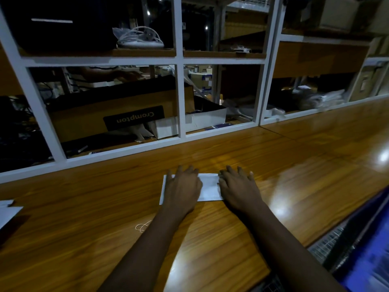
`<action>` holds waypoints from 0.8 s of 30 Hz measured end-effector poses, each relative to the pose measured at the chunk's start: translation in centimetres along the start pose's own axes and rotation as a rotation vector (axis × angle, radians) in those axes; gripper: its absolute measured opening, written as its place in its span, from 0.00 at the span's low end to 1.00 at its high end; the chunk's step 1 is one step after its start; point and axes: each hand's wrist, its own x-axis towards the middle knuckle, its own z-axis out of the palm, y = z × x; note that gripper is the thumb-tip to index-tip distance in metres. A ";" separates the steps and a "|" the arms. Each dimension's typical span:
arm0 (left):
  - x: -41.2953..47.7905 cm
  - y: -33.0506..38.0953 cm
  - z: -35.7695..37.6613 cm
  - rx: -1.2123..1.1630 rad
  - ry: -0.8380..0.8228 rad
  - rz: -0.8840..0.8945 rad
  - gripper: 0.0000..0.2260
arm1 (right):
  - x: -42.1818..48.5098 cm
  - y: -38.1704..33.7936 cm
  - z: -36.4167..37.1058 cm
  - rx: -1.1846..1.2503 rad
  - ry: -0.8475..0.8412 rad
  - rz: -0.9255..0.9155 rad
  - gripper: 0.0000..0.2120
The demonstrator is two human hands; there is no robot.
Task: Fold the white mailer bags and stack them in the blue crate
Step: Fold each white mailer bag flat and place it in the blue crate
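Note:
A white mailer bag (209, 187), folded into a narrow strip, lies flat on the wooden counter (294, 175). My left hand (182, 187) presses down on its left half with straight fingers. My right hand (239, 186) lies flat over its right end, fingers spread toward the shelves. Only the middle and left edge of the bag show between and beside my hands. The blue crate (370, 245) is at the lower right, off the counter's edge, blurred. More white mailer bags (8, 211) lie at the far left edge.
A white shelf frame (181, 98) rises along the counter's back edge, holding a brown Crompton carton (117, 110) and white boxes. A loose rubber band (142, 226) lies near my left forearm. A metal mesh surface (328, 243) sits beside the crate.

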 end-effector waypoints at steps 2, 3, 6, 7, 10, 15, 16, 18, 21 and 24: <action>-0.2 2.1 0.4 0.001 -0.010 0.113 0.21 | -0.7 0.0 0.5 -0.066 -0.056 -0.033 0.43; -0.2 2.7 0.9 -0.015 -0.074 0.135 0.23 | -0.7 0.0 0.7 -0.086 -0.079 -0.039 0.45; 0.4 2.5 1.8 -0.054 -0.233 0.125 0.25 | -0.3 0.1 1.0 -0.064 -0.098 -0.008 0.36; 0.6 2.2 1.9 -0.057 -0.259 0.125 0.25 | -0.2 0.1 1.0 -0.051 -0.101 0.005 0.32; 0.8 2.1 2.0 -0.068 -0.265 0.125 0.25 | -0.3 -0.2 1.1 -0.057 -0.057 0.010 0.37; 0.4 1.7 1.6 -0.114 -0.152 0.088 0.24 | -0.5 -0.5 0.9 -0.061 -0.010 0.043 0.44; 0.3 1.4 1.5 -0.114 -0.126 0.067 0.24 | -0.7 -0.5 0.8 -0.060 -0.022 0.057 0.42; 0.1 0.5 1.3 -0.097 -0.094 0.051 0.24 | -1.0 -0.5 0.4 -0.085 -0.043 0.083 0.31; -0.1 -0.2 1.3 -0.114 -0.059 0.100 0.22 | -1.0 -0.8 0.0 -0.059 0.035 0.072 0.26; 0.1 -0.4 1.2 -0.147 -0.042 0.138 0.20 | -0.4 -1.3 0.3 0.004 0.058 -0.111 0.40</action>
